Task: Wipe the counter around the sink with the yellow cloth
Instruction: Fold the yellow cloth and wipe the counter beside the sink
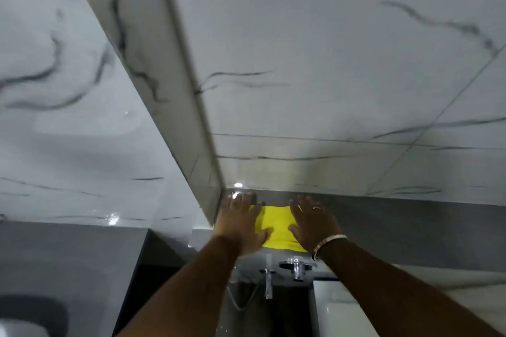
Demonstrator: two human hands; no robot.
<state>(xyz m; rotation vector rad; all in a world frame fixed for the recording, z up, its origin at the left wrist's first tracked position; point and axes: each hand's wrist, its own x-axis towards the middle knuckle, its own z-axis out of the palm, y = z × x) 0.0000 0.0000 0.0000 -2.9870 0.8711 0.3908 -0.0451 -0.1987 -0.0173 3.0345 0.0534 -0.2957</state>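
The yellow cloth [276,224] lies spread flat on a grey counter ledge [410,224] at the foot of the marble wall, just behind the chrome tap [297,268]. My left hand [241,223] presses flat on the cloth's left edge, fingers spread, fingertips close to the wall corner. Palm down on the right edge rests my right hand [315,224], with a ring and a wrist bracelet. Neither hand curls around the cloth. A white basin edge [336,309] shows below the tap.
White marble-patterned tiles [328,63] fill the wall ahead, and a boxed tiled column [175,107] juts out just left of the cloth. A second chrome fitting with a thin hose [268,284] hangs below the ledge. A dark grey panel [68,260] lies to the lower left.
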